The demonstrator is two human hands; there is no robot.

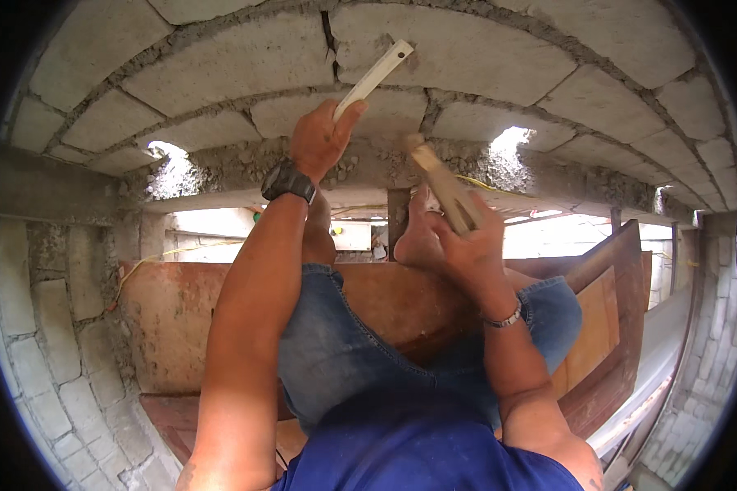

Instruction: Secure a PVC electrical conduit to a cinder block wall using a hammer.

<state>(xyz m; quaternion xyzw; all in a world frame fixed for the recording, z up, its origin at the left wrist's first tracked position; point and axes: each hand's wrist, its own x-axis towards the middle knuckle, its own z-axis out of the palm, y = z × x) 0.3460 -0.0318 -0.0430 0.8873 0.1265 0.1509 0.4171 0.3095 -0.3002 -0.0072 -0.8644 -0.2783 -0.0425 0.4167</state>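
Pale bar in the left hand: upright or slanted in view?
Slanted: the pale bar runs from the left hand up and rightward.

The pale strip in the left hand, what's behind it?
Behind the pale strip is the grey block wall; whatever the strip and the left hand cover can't be seen.

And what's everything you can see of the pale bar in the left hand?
The pale bar is straight, narrow and off-white, with a dark round spot near its far end; material unclear. The left hand grips its lower part, hiding that end. It slants up rightward in front of the block wall; contact can't be told.
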